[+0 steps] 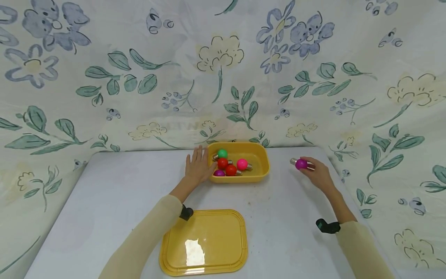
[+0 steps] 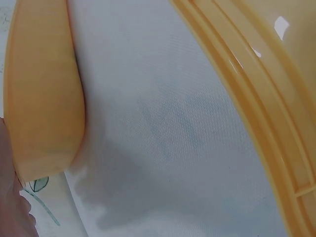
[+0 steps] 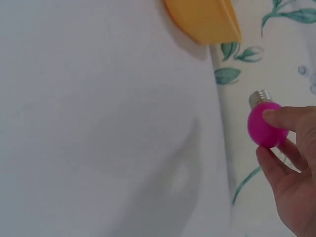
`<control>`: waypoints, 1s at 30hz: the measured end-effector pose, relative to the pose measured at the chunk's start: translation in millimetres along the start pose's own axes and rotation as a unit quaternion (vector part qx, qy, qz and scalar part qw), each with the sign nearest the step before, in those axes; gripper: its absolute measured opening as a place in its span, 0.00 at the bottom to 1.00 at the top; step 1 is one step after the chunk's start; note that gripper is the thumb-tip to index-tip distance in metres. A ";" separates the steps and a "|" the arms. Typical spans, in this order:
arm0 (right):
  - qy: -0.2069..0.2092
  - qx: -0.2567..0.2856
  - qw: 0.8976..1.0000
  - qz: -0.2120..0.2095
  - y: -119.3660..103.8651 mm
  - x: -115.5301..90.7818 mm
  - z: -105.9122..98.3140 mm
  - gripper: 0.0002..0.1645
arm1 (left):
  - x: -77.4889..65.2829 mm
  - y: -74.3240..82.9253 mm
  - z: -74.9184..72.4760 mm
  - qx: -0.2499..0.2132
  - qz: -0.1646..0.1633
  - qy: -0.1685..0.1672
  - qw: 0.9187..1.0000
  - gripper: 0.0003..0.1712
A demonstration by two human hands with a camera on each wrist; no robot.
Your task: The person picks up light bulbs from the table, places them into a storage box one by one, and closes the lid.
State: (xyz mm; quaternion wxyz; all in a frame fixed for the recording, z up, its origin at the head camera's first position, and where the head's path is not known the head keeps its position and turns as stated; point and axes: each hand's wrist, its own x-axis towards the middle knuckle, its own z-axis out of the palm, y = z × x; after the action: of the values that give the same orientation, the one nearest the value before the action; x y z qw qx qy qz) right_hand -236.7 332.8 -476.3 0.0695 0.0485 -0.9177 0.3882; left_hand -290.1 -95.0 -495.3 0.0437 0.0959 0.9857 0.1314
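Note:
In the head view my right hand (image 1: 318,173) pinches a purple light bulb (image 1: 301,164) by its round globe, its metal screw base pointing left. The right wrist view shows the thumb on one side of that bulb (image 3: 266,123) and the fingertips on the other. My left hand (image 1: 198,167) lies at the left end of a yellow bin (image 1: 259,179), fingers extended, thumb at the rim. Inside the bin are a green bulb (image 1: 222,154), two red bulbs (image 1: 231,170), a pink bulb (image 1: 242,164) and another purple bulb (image 1: 219,173), partly hidden by the front wall.
Nearer the front, a flat yellow tray (image 1: 216,236) lies on the white table (image 1: 289,232), its upper left corner beneath my left forearm. Behind the bin hangs a flower-patterned cloth (image 1: 195,89), which also rises along both sides of the table.

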 end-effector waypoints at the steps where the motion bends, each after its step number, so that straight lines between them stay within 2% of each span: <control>1: -0.002 0.003 1.000 -0.004 -4.0 1.3 1.3 0.26 | 0.0 -0.1 -0.3 -0.002 0.001 0.001 1.000 0.46; 14: -0.018 0.040 0.998 -0.044 -47.4 19.4 18.1 0.27 | -1.3 -0.4 -1.0 -0.025 0.008 0.012 1.000 0.44; 19: -0.027 0.041 0.997 -0.061 -58.7 27.6 26.0 0.27 | -3.0 0.9 -2.4 -0.018 0.006 0.013 1.000 0.44; 25: -0.051 0.054 0.995 -0.074 -70.5 36.6 41.9 0.26 | 0.8 -0.8 0.2 -0.005 0.002 0.001 1.000 0.45; 30: -0.068 0.051 0.994 -0.066 -79.0 43.4 58.5 0.25 | 0.5 -0.5 -0.5 0.000 0.003 0.000 1.000 0.45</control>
State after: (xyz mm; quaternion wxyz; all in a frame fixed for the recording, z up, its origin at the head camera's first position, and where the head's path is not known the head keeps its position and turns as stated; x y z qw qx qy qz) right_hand -273.5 234.4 -453.7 0.0297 0.1385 -0.8940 0.4251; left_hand -290.8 -95.5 -495.0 0.0436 0.0990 0.9854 0.1314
